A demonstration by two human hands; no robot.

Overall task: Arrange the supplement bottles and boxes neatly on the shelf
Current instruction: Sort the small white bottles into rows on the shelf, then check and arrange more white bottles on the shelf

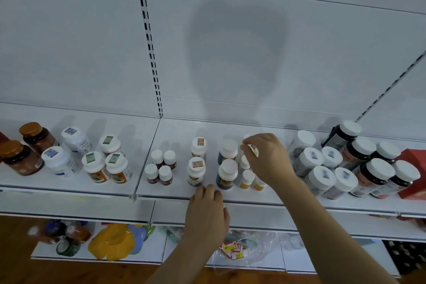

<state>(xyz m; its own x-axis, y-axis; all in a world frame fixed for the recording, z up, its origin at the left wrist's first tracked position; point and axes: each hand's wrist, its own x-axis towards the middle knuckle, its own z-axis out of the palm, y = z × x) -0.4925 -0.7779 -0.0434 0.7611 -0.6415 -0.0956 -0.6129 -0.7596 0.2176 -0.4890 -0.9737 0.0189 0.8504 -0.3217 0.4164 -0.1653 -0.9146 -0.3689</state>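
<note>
The long white metal shelf is carrying the supplement bottles in tidy two-deep clusters, so the arranging is looking largely done; the cluster under the right hand seems to be the one left. At far right a red cardboard box is standing at the shelf's end, touching the dark jars. About thirteen large white-capped jars are crowding the right stretch, packed tightly. At left, two amber jars with orange lids are standing in file. Two dark blue bottles with white caps are sitting in file at centre. Four small brown bottles with white caps are forming a square. The right hand is pinching the white cap of a small yellow-labelled bottle cluster's rear member. The left hand is resting on the shelf's front edge, fingers loosely curled, holding nothing.
</note>
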